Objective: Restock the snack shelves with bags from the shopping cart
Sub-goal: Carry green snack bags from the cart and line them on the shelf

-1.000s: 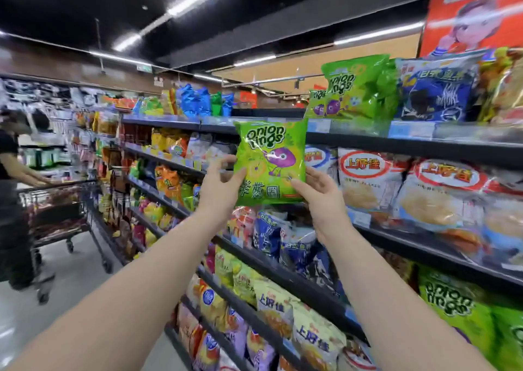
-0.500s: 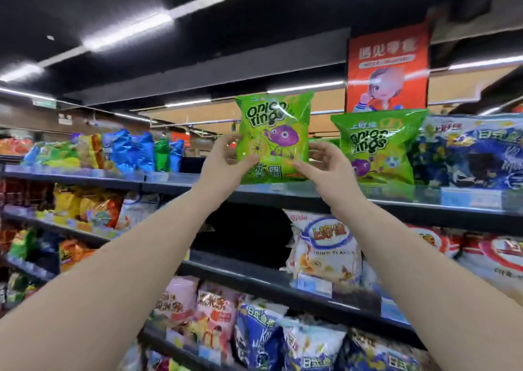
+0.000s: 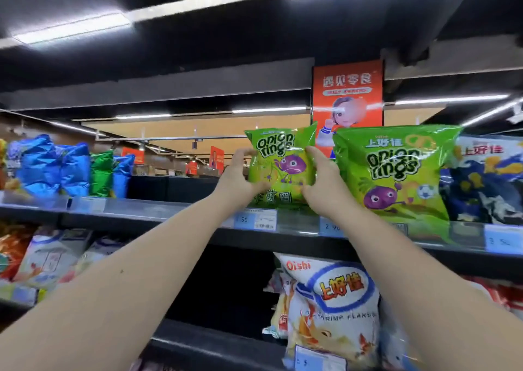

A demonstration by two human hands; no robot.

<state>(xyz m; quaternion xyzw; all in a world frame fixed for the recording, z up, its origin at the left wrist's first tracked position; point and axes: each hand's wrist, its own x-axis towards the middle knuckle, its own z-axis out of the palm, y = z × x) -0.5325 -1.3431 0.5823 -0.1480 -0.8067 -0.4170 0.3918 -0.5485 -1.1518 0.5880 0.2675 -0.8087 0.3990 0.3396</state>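
**Store aisle, top shelf: bag being faced**

Top shelf (image 3: 158,215) takes the small bag (image 3: 283,161) of onion rings, upright, its bottom at the front lip above a price tag (image 3: 254,220). Left hand (image 3: 240,181) and right hand (image 3: 322,186) each grasp one side edge, likely to keep it standing with the label out. It sits just left of the big bag (image 3: 396,178) of the same snack, so the spot probably matches. Blue bags (image 3: 56,166) stand well apart. Cart not in view.
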